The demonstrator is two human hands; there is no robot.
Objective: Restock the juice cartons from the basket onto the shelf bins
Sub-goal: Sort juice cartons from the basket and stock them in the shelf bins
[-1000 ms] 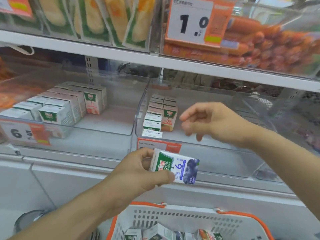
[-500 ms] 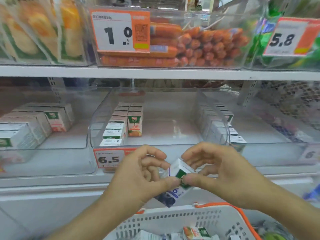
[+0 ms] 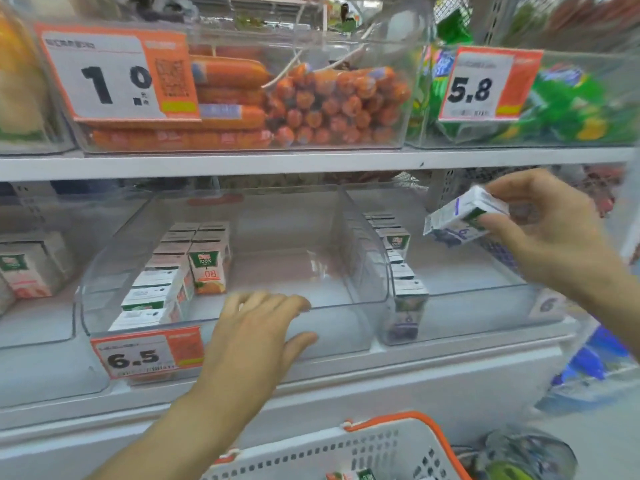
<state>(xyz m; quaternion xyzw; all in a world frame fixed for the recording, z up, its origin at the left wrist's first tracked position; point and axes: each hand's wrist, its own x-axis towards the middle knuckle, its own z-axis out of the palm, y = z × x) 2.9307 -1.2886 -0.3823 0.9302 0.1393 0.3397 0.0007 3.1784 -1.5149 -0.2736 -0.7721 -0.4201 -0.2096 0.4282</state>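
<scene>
My right hand [image 3: 543, 233] pinches a small white blueberry juice carton [image 3: 457, 216], tilted, above the right clear bin [image 3: 467, 292]. That bin holds a row of the same purple-fronted cartons [image 3: 403, 271] along its left wall. My left hand [image 3: 256, 334] rests with spread fingers on the front rim of the middle clear bin [image 3: 339, 306], which holds orange juice cartons [image 3: 207, 265] at its left. The white basket [image 3: 363, 452] with orange rim sits at the bottom, a carton top showing inside it.
A left bin holds pink-fronted cartons [image 3: 24, 271]. Price tags read 6.5 [image 3: 145, 355] and 5.8 [image 3: 478, 88]. The upper shelf [image 3: 311, 161] overhangs, carrying bins of sausages [image 3: 311, 109] and green packets [image 3: 571, 105]. Bagged goods lie on the floor at right.
The carton passed from my left hand to my right, which lifted it up and right over the right bin. My left hand let go and moved onto the middle bin's rim.
</scene>
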